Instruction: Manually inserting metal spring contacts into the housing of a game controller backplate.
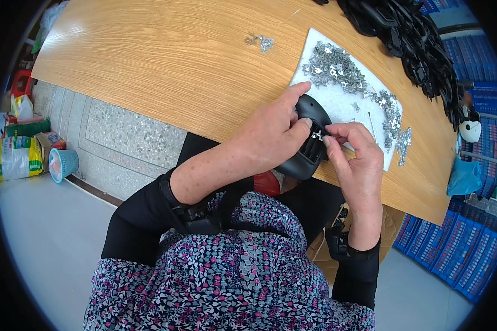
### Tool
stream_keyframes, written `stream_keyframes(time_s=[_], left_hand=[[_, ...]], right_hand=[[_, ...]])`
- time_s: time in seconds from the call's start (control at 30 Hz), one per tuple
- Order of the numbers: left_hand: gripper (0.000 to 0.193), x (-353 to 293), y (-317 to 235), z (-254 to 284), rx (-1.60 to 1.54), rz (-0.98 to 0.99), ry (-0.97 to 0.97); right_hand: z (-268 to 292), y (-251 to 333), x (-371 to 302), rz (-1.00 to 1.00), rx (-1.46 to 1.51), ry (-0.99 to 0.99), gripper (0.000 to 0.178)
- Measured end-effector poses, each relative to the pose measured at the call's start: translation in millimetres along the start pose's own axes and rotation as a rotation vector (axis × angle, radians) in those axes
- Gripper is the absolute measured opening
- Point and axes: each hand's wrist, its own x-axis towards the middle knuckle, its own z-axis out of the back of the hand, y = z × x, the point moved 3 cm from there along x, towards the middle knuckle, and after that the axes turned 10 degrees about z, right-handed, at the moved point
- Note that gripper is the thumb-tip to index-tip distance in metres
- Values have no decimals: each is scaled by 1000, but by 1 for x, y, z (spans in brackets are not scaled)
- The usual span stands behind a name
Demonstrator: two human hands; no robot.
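My left hand (276, 132) is closed over a black game controller housing (309, 107), its thumb at the edge of the slotted battery compartment and its forefinger stretched along the far end. Between the thumb and forefinger of my right hand (350, 146) is a small shiny metal battery contact (317, 135), at the compartment's opening. Whether the contact is seated in a slot cannot be told. Just beyond lies a white foam sheet (315, 44) with a heap of similar metal contacts (337, 69) on it; more are strewn along its right side.
On the wooden table (165, 60) lies a small cluster of metal pieces (262, 42). Black plastic housings (408, 38) are piled at the far right. A thin rod (371, 126) rests on the foam. Blue stacked boxes (453, 243) stand right; a blue basket (63, 164) is on the left floor.
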Motion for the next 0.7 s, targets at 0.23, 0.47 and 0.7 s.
stream_keyframes(time_s=[0.23,0.47,0.7], left_hand=[[37,2,-2,-2,-104,-39,48],[23,2,-1,-5,-134,-50,77],[18,3,2,-5,-98,-69,57]], right_hand=[[-4,9,0,144,-221,47,9],[-8,2,-5,-16,-80,63,6],[-7,4,-3,-18,-85,53,7]])
